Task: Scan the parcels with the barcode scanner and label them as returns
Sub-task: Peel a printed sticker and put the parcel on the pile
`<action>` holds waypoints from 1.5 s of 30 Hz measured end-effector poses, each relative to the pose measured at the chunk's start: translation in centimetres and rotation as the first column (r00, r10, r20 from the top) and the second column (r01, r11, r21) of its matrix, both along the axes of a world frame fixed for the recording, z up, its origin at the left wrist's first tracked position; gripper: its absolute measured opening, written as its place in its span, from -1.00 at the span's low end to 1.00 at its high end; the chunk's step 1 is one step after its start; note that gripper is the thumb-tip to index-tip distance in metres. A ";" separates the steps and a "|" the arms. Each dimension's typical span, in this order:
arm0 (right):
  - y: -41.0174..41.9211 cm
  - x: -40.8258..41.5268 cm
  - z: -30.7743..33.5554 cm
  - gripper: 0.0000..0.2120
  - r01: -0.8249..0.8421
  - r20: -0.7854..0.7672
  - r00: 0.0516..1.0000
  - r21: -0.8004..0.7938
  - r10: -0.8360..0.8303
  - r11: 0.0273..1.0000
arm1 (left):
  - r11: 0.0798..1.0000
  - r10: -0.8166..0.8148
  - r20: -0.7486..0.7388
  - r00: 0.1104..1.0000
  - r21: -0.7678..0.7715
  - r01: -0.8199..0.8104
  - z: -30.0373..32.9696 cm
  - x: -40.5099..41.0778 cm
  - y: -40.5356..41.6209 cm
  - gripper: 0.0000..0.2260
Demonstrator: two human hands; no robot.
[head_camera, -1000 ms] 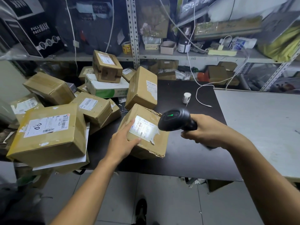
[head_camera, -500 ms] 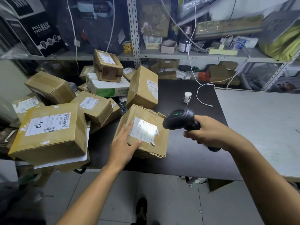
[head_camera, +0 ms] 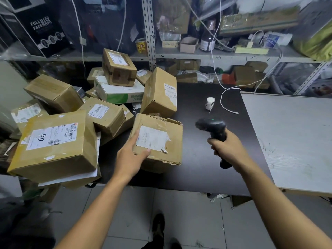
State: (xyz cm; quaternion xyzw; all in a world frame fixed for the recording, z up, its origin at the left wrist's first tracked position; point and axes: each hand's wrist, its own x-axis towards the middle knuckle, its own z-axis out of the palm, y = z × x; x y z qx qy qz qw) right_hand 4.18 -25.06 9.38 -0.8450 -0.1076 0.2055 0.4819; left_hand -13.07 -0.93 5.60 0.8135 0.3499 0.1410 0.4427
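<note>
Parcel (head_camera: 158, 141) — left hand (head_camera: 131, 157) holding; scanner (head_camera: 212, 128) gripped.

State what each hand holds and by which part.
Right hand grips the black barcode scanner by its handle. Left hand holds the brown cardboard parcel at its near left corner.
</note>
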 end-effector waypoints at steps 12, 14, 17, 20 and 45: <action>7.5 1.5 -13.3 -0.80 0.092 -0.143 0.981 -0.241 -0.129 0.966 | 0.988 -0.015 -0.016 1.000 -0.156 0.012 -1.5 1.1 3.8 -0.45; 9.0 2.5 -13.9 -0.78 0.105 -0.132 0.981 -0.274 -0.145 0.956 | 0.987 -0.030 -0.030 0.999 -0.160 0.025 -2.0 1.5 4.6 -0.45; 10.3 3.2 -14.5 -0.74 0.133 -0.125 0.976 -0.315 -0.180 0.940 | 0.988 -0.041 -0.054 0.998 -0.153 0.032 -2.7 2.0 5.5 -0.42; 11.0 3.3 -15.0 -0.71 0.154 -0.126 0.970 -0.341 -0.208 0.927 | 0.990 -0.037 -0.045 0.998 -0.138 0.031 -2.9 2.7 5.5 -0.41; 4.1 5.0 -11.2 -0.54 0.142 0.011 0.989 -0.320 -0.146 0.937 | 0.813 -0.418 -0.166 0.893 0.371 0.449 1.5 10.7 1.3 -0.58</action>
